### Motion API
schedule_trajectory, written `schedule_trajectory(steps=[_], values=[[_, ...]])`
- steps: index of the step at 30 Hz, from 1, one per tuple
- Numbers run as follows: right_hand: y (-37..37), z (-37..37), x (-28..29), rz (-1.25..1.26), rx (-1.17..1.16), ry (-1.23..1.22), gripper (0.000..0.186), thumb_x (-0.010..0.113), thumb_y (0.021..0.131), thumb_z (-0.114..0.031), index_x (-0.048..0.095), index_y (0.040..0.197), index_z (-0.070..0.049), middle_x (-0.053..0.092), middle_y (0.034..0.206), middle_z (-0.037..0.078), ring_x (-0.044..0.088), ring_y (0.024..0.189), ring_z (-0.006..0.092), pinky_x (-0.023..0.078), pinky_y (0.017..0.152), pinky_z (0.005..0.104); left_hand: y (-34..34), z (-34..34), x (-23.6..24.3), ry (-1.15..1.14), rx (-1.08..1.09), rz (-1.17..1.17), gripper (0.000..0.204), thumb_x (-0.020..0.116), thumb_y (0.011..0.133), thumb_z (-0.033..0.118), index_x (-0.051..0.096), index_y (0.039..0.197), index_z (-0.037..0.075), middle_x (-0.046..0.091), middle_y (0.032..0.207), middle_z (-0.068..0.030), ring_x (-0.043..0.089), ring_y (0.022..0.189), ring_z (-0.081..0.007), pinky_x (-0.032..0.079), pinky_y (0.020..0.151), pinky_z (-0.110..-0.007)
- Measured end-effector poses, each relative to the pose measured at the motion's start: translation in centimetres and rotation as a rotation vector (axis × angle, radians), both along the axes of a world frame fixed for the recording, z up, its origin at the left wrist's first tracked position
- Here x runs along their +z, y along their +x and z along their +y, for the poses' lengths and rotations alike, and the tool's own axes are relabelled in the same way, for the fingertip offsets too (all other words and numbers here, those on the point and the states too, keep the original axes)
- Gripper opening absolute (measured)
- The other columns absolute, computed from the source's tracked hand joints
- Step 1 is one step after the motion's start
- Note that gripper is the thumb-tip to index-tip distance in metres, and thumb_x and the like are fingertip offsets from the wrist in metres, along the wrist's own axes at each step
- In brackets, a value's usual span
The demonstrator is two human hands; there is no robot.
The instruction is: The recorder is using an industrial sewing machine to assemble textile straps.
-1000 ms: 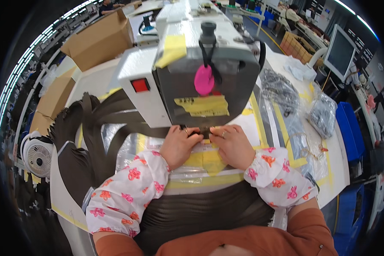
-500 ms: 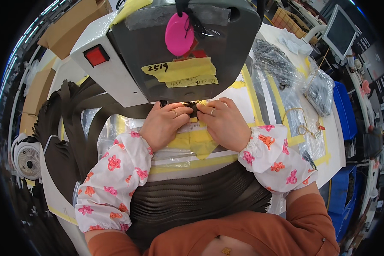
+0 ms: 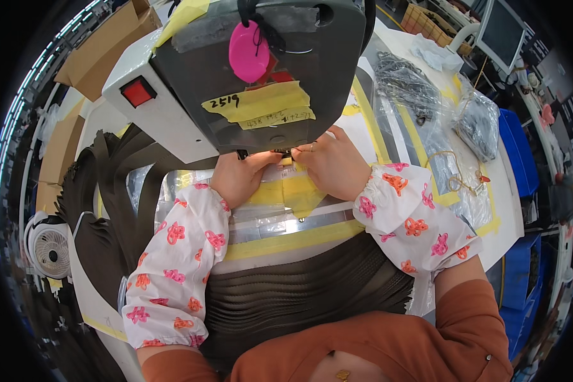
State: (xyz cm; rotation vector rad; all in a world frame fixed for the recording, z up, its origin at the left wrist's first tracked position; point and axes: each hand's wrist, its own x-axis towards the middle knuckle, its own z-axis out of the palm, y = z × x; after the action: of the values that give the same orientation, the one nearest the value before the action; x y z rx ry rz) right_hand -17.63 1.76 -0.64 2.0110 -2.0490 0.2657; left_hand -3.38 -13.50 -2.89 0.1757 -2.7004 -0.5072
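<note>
My left hand (image 3: 239, 177) and my right hand (image 3: 332, 160) meet under the grey and white head of a sewing machine (image 3: 248, 83). Between their fingertips they pinch a small dark strap piece (image 3: 281, 153) close to the needle area, which the machine head hides. Both hands rest on a work plate marked with yellow tape (image 3: 299, 194). White sleeve covers with pink and orange flowers wrap both forearms. A thick stack of dark webbing straps (image 3: 299, 293) lies across the near edge of the table, just below my wrists.
More dark straps (image 3: 118, 191) fan out at the left. Clear bags of dark hardware (image 3: 414, 89) lie at the right, beside blue bins (image 3: 522, 153). A small white fan (image 3: 48, 251) sits far left; cardboard boxes (image 3: 102, 44) stand behind it. A monitor (image 3: 500, 32) is back right.
My head has come closer to the machine, so it fills more of the view. Both hands stay together on the small strap piece under the machine head.
</note>
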Motion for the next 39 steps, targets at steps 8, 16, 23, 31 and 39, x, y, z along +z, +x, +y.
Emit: schedule_trajectory(steps=[8, 16, 23, 31, 39], values=[[0.3, -0.4, 0.3, -0.018, -0.036, -0.059, 0.012, 0.053, 0.073, -0.01, 0.063, 0.08, -0.011, 0.061, 0.085, -0.005, 0.054, 0.089, 0.0131, 0.034, 0.089, 0.0374, 0.1, 0.1, 0.8, 0.02, 0.173, -0.292, 0.019, 0.054, 0.081, 0.016, 0.063, 0.098, 0.018, 0.061, 0.078, -0.0117, 0.059, 0.07, -0.0315, 0.048, 0.061, -0.039], [-0.1, -0.4, -0.9, -0.186, -0.042, -0.132, 0.011, 0.054, 0.071, -0.01, 0.062, 0.078, -0.008, 0.061, 0.09, -0.002, 0.054, 0.09, 0.0147, 0.035, 0.088, 0.0361, 5.6, -4.3, 5.2, -0.173, 0.295, 0.0, 0.016, 0.054, 0.076, 0.012, 0.062, 0.087, 0.004, 0.059, 0.078, -0.0153, 0.056, 0.076, -0.0352, 0.046, 0.066, -0.041], [0.0, 0.0, -1.1, 0.061, 0.09, -0.181, 0.012, 0.057, 0.072, -0.01, 0.06, 0.079, -0.002, 0.058, 0.073, 0.006, 0.056, 0.075, 0.0201, 0.045, 0.071, 0.031, 10.4, -6.7, 6.7, -0.02, 0.463, -0.288, 0.019, 0.059, 0.075, 0.018, 0.062, 0.086, 0.003, 0.061, 0.079, -0.0166, 0.059, 0.073, -0.0334, 0.046, 0.065, -0.04], [-0.7, 0.6, -0.7, 0.081, 0.334, -0.133, 0.016, 0.056, 0.069, -0.011, 0.053, 0.082, -0.002, 0.055, 0.081, 0.01, 0.057, 0.079, 0.0219, 0.048, 0.062, 0.031, 10.7, -8.0, 6.8, -0.143, 0.431, -0.357, 0.016, 0.063, 0.071, 0.018, 0.064, 0.082, 0.006, 0.062, 0.074, -0.0137, 0.061, 0.07, -0.0301, 0.048, 0.062, -0.038], [10.3, -7.4, -1.3, -0.078, 0.445, -0.355, 0.009, 0.052, 0.07, -0.011, 0.05, 0.073, -0.003, 0.049, 0.072, 0.007, 0.055, 0.071, 0.0221, 0.047, 0.056, 0.0315, 12.6, -15.8, 4.2, -0.583, 0.996, -0.431, 0.014, 0.056, 0.072, 0.009, 0.054, 0.086, 0.009, 0.062, 0.077, -0.0119, 0.062, 0.073, -0.0301, 0.05, 0.061, -0.039]])
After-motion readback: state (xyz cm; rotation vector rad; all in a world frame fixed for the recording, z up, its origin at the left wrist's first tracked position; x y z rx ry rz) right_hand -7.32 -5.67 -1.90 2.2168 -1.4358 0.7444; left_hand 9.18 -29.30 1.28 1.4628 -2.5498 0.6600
